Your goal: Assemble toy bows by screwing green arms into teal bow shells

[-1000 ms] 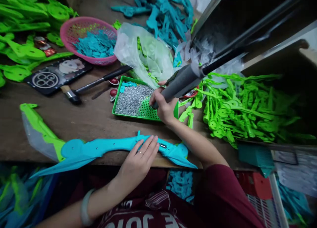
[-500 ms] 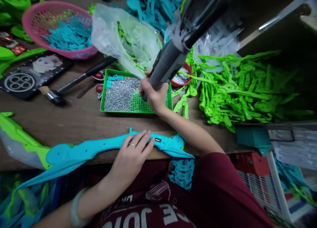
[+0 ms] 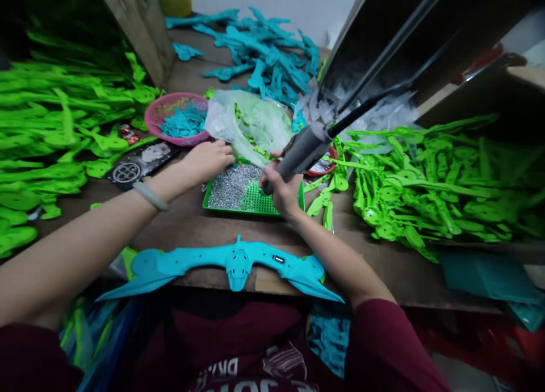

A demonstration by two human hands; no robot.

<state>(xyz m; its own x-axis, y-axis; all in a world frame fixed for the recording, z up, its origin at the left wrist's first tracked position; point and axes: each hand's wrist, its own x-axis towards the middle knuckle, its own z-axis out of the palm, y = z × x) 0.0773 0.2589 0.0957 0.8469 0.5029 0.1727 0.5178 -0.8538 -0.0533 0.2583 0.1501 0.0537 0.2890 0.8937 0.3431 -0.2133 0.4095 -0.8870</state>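
My right hand (image 3: 283, 190) is wrapped round a grey electric screwdriver (image 3: 304, 147), held tilted over the right part of a green tray (image 3: 255, 210). Small silver screws (image 3: 234, 187) lie heaped in the tray's left part. At the tray's back left corner, my left hand (image 3: 210, 160) has its fingers bent down and drawn together; the fingertips are largely hidden, so what they pinch cannot be seen. In front, near the table edge, lies a blue plastic toy bow (image 3: 191, 257), touched by neither hand.
Piles of green plastic parts (image 3: 409, 182) lie at right and left. Blue parts (image 3: 264, 51) are heaped at the back. A pink basket (image 3: 155, 122), a clear plastic bag (image 3: 255, 122), a red bowl (image 3: 330, 162) and a dark phone (image 3: 142, 159) surround the tray.
My left hand has left the blue toy bow and moved to the tray's back left corner. The right hand still grips the screwdriver over the tray. The view has shifted, showing more on the left.
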